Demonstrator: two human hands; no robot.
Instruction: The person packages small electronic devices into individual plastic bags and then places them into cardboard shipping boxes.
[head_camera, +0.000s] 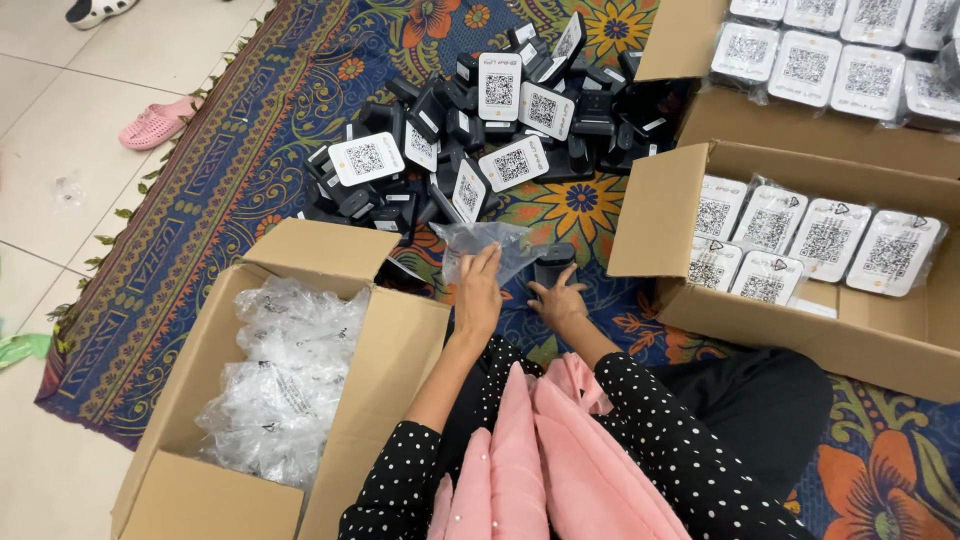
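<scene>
My left hand pinches the edge of a clear plastic bag that lies on the patterned rug. My right hand closes on a small black device standing on the rug just right of the bag. Beyond both hands lies a heap of black devices with white square code faces, several tipped at different angles.
An open cardboard box of crumpled clear bags stands at my left. At the right, an open cardboard box holds bagged devices in rows, with another box behind it. The patterned rug meets tiled floor at left, where pink sandals lie.
</scene>
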